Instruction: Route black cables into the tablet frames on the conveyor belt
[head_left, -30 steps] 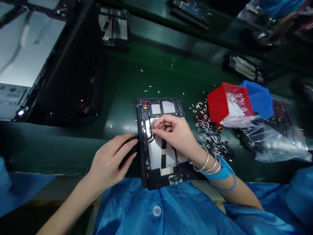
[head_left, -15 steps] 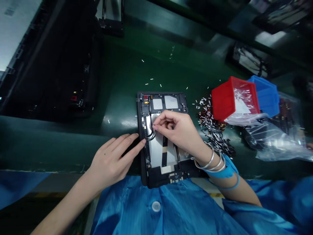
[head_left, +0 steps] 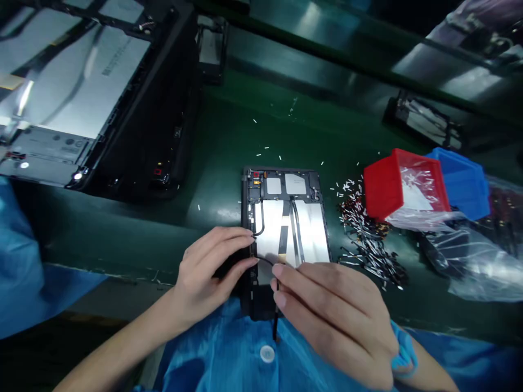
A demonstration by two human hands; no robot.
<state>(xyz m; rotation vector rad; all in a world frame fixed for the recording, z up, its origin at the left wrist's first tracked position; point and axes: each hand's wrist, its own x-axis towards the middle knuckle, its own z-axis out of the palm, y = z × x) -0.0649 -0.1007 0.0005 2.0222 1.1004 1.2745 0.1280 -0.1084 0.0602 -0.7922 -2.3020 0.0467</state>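
An opened tablet (head_left: 286, 218), back cover off, lies on the green belt in front of me, showing a silver battery and dark flex strips. My left hand (head_left: 212, 267) rests on its left edge, fingers stretched out and pressing the frame beside a thin black cable (head_left: 261, 226). My right hand (head_left: 335, 321) covers the tablet's lower part, fingers curled together around a thin dark stick-like tool (head_left: 276, 321) that points down toward my blue coat.
A red bin (head_left: 388, 188) and a blue bin (head_left: 466, 182) with clear plastic bags stand at the right, beside a heap of small black-and-white parts (head_left: 368, 239). A large opened device (head_left: 73, 98) lies at the far left. More frames sit further along the belt.
My right hand has dropped from the tablet's upper middle to its lower edge, uncovering the battery. My left hand slid right onto the frame. The view shifted slightly.
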